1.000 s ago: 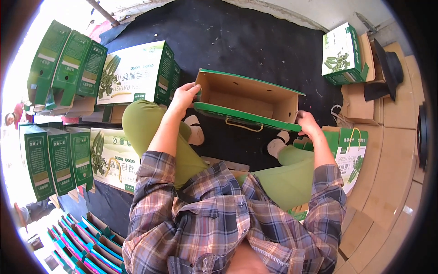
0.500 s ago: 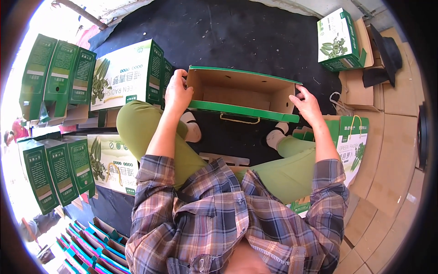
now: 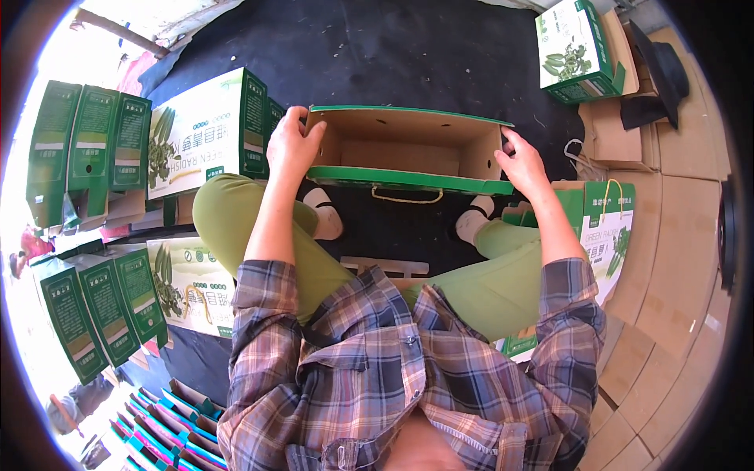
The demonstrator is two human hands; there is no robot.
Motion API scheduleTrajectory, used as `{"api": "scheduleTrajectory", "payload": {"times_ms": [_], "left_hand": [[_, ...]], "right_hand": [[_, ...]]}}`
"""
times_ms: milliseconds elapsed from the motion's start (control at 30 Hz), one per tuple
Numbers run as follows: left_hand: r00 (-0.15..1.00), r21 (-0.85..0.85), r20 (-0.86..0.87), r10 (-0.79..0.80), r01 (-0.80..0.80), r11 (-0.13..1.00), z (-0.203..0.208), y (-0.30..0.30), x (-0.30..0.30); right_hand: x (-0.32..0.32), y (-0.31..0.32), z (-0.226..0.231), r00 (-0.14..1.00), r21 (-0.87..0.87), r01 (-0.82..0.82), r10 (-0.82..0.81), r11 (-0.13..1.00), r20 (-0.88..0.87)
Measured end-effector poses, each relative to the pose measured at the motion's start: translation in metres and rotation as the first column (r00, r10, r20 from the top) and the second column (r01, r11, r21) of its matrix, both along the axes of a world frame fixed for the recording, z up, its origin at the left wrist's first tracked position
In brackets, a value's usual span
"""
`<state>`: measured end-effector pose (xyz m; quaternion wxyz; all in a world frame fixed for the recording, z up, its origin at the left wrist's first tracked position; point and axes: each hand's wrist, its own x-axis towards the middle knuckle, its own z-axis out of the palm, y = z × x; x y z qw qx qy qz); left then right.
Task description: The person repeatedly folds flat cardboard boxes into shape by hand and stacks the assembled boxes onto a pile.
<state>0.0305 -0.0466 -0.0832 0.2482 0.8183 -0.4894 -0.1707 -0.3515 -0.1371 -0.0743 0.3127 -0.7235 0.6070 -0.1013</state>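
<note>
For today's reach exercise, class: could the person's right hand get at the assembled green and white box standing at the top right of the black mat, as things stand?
Probably not without letting go: the right hand grips the open cardboard box, and the green and white box stands apart beyond it, though bare mat lies between.

open brown-green carton centre | green-white boxes left, perhaps stacked

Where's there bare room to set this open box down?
Bare black mat lies beyond the open carton, up to the printed box at far right. Left is crowded with stacked green boxes; flattened cardboard fills the right.
</note>
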Motion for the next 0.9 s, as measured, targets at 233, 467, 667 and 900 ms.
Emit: {"api": "scheduleTrajectory", "payload": {"times_ms": [233, 467, 667, 900], "left_hand": [[0.987, -0.035, 0.121, 0.104, -0.100, 0.994, -0.005, -0.020, -0.001], [0.985, -0.004, 0.140, 0.104, -0.105, 0.994, -0.009, -0.019, 0.001], [0.991, 0.006, 0.117, 0.071, -0.072, 0.997, -0.015, -0.020, 0.003], [0.948, -0.022, -0.315, -0.052, 0.047, 0.999, -0.015, -0.010, 0.005]], "right_hand": [[-0.005, -0.001, -0.008, 0.999, -0.036, -0.033, 0.031, 0.999, -0.038], [0.003, -0.001, -0.002, 0.999, 0.004, -0.033, 0.033, 0.999, -0.040], [0.007, -0.005, -0.005, 0.997, 0.023, -0.050, 0.052, 0.998, -0.062], [0.011, -0.006, -0.008, 0.988, 0.102, -0.073, 0.086, 0.992, -0.126]]}}
